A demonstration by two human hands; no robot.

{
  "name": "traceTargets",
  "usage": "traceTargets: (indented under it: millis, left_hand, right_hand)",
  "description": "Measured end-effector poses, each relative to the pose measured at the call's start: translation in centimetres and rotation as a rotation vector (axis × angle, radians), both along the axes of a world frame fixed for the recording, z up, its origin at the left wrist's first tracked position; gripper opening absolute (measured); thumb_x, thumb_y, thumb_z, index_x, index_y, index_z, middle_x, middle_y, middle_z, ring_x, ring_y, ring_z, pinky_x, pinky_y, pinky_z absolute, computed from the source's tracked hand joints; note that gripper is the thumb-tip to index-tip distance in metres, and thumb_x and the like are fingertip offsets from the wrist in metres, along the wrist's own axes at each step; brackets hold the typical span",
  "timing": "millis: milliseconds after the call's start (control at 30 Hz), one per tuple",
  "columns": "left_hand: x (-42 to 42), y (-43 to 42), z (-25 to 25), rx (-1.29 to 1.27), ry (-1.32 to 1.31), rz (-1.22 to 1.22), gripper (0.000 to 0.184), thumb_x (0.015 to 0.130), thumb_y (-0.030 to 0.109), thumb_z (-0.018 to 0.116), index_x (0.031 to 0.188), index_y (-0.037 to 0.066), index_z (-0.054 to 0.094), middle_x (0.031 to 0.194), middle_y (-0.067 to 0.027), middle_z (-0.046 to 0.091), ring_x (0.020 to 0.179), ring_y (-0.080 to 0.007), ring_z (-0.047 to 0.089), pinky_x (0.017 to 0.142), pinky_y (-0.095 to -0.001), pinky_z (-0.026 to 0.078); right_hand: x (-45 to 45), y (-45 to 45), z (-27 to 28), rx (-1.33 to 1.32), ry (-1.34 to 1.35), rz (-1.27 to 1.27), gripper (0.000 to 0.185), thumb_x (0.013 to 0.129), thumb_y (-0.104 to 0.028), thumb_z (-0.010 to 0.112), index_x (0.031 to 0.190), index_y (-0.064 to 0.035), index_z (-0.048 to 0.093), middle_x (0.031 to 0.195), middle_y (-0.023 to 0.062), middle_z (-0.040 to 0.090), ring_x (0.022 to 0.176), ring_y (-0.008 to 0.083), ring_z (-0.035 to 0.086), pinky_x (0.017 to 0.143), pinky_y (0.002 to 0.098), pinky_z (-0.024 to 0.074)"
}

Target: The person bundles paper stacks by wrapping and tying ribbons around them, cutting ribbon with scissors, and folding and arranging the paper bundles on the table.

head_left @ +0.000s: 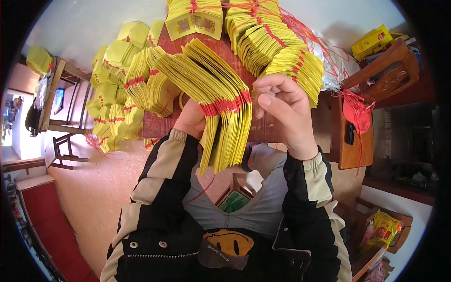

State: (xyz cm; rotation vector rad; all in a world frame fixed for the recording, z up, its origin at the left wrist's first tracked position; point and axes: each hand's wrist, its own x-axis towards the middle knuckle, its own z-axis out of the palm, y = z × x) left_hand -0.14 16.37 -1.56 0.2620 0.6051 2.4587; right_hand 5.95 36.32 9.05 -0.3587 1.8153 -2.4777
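Note:
A thick stack of folded yellow papers (218, 101) with a red band across its middle fans out in front of me. My left hand (190, 117) grips it from beneath on the left side, its fingers mostly hidden behind the papers. Just right of the stack, my right hand (286, 108) is raised with thumb and fingers apart and slightly curled, holding nothing visible. Beyond it lies a long row of similar yellow papers (270, 40) on the dark red table (228, 44). Another stack (195, 21) with printed squares stands at the table's far end.
A heap of yellow paper bundles (115, 80) is piled left of the table. Red strings (305, 33) trail at the far right. A wooden chair (357, 117) to the right bears red string and a black object. A wooden stool (68, 150) stands at left.

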Motion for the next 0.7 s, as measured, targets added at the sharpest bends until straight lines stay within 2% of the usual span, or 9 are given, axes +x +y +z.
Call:
traceTargets:
  millis: [33, 100, 133, 200, 300, 333, 500, 633, 700]
  left_hand:
    - [0.0, -0.1, -0.2, 0.073, -0.023, 0.006, 0.051, 0.106, 0.046, 0.054, 0.13, 0.002, 0.059, 0.122, -0.016, 0.069, 0.106, -0.0255, 0.07, 0.086, -0.0377, 0.062]
    - [-0.2, -0.1, -0.1, 0.071, -0.023, 0.019, 0.051, 0.106, 0.046, 0.052, 0.131, 0.002, 0.058, 0.123, -0.0164, 0.068, 0.108, -0.0251, 0.069, 0.086, -0.0381, 0.062]
    - [-0.2, -0.1, 0.1, -0.033, 0.019, 0.012, 0.051, 0.107, 0.046, 0.052, 0.131, 0.002, 0.058, 0.124, -0.0162, 0.068, 0.109, -0.0249, 0.069, 0.088, -0.038, 0.062]
    - [0.3, 0.3, 0.5, 0.012, -0.069, 0.031, 0.05, 0.108, 0.045, 0.05, 0.132, 0.002, 0.059, 0.122, -0.014, 0.069, 0.108, -0.0238, 0.069, 0.092, -0.0367, 0.059]
    - [0.4, 0.3, 0.8, -0.006, -0.046, 0.019, 0.049, 0.108, 0.044, 0.049, 0.132, 0.002, 0.059, 0.122, -0.0124, 0.069, 0.108, -0.0233, 0.069, 0.094, -0.0361, 0.057]
    - [0.6, 0.4, 1.2, -0.118, -0.078, 0.061, 0.046, 0.108, 0.043, 0.048, 0.128, 0.003, 0.061, 0.115, -0.0101, 0.07, 0.104, -0.022, 0.069, 0.09, -0.0359, 0.058]
    - [0.2, 1.0, 1.7, -0.23, -0.148, 0.029, 0.04, 0.108, 0.04, 0.048, 0.115, 0.003, 0.062, 0.1, -0.0088, 0.068, 0.092, -0.0211, 0.066, 0.08, -0.0358, 0.057]
    - [-0.1, 1.3, 0.6, -0.279, -0.043, 0.038, 0.041, 0.107, 0.039, 0.048, 0.114, 0.001, 0.062, 0.101, -0.0141, 0.067, 0.092, -0.025, 0.066, 0.08, -0.037, 0.057]
    - [0.4, 1.2, 0.6, -0.13, -0.167, 0.055, 0.038, 0.107, 0.037, 0.05, 0.116, 0.002, 0.062, 0.105, -0.0131, 0.069, 0.094, -0.0241, 0.068, 0.082, -0.0382, 0.058]
  right_hand:
    - [0.0, 0.1, -0.1, -0.011, 0.015, 0.0, 0.024, 0.094, -0.005, 0.074, 0.117, -0.0018, 0.068, 0.094, -0.0019, 0.065, 0.082, 0.0051, 0.058, 0.07, 0.0215, 0.0481]
    - [0.0, 0.1, -0.1, -0.021, 0.029, 0.002, 0.023, 0.095, -0.005, 0.073, 0.117, -0.0018, 0.068, 0.094, -0.0019, 0.066, 0.082, 0.0053, 0.059, 0.069, 0.0218, 0.0483]
    - [0.2, -0.1, 0.1, -0.012, 0.01, -0.017, 0.024, 0.094, -0.004, 0.074, 0.117, -0.0018, 0.068, 0.093, -0.0024, 0.065, 0.081, 0.0049, 0.058, 0.069, 0.0215, 0.0473]
    - [0.2, -0.4, 0.1, -0.003, -0.008, -0.037, 0.025, 0.093, -0.002, 0.074, 0.117, -0.0018, 0.067, 0.092, -0.0029, 0.065, 0.081, 0.0045, 0.057, 0.069, 0.0212, 0.0462]
    - [0.2, -1.0, -0.4, 0.045, 0.071, -0.053, 0.029, 0.091, 0.0, 0.076, 0.118, -0.0023, 0.066, 0.09, -0.0048, 0.06, 0.079, 0.0034, 0.053, 0.071, 0.02, 0.043]
    - [0.2, -1.1, -0.5, 0.049, 0.09, -0.044, 0.032, 0.089, 0.002, 0.078, 0.119, -0.0028, 0.065, 0.089, -0.0058, 0.057, 0.078, 0.0031, 0.051, 0.071, 0.0195, 0.0415]
    - [0.0, -1.4, -1.0, 0.074, 0.124, -0.034, 0.041, 0.087, 0.003, 0.08, 0.123, -0.0043, 0.061, 0.087, -0.0075, 0.05, 0.077, 0.0024, 0.046, 0.07, 0.0189, 0.039]
    - [0.1, -1.7, -0.8, 0.054, 0.104, -0.043, 0.043, 0.086, 0.004, 0.08, 0.123, -0.0047, 0.06, 0.086, -0.0078, 0.047, 0.077, 0.0024, 0.044, 0.069, 0.0189, 0.0367]
    - [0.1, -1.7, -0.8, 0.049, 0.095, -0.048, 0.043, 0.086, 0.003, 0.081, 0.123, -0.0047, 0.06, 0.085, -0.0079, 0.046, 0.076, 0.0026, 0.043, 0.068, 0.0189, 0.0359]
